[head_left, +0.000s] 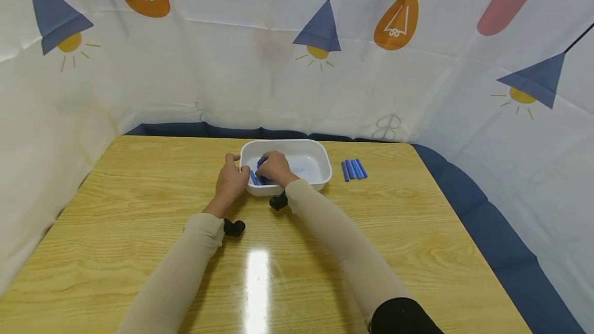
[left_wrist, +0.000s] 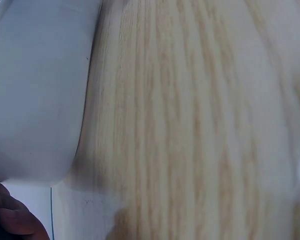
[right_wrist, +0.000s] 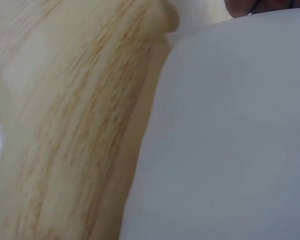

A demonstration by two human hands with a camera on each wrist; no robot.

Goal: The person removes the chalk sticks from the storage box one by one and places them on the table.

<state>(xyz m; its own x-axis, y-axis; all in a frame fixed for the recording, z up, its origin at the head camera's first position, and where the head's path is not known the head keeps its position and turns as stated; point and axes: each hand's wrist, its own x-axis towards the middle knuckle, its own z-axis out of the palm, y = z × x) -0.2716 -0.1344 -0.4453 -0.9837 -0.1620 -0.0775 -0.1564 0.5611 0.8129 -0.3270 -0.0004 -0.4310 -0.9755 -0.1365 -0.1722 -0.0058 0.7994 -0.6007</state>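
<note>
A white plastic tub point(head_left: 306, 148) with rounded corners stands near the table's far edge, several blue sticks point(head_left: 253, 178) lying in its left end. My left hand point(head_left: 231, 182) grips the tub's left end, thumb at the rim. Inside the tub my right hand point(head_left: 275, 166) reaches down with curled fingers and pinches a blue stick, of which only a little shows at the fingertips. Both wrist views are mostly filled by the tub's outer wall point(left_wrist: 35, 90) and the tabletop. Fingers of the left hand point(left_wrist: 17, 220) show at the lower left of the left wrist view.
To the right of the tub, several blue sticks point(head_left: 353, 169) lie side by side on the wooden table point(head_left: 139, 251). A white cloth point(head_left: 223, 76) printed with lamps and bulbs hangs behind the table. Dark blue padding point(head_left: 478, 215) borders the table's right side.
</note>
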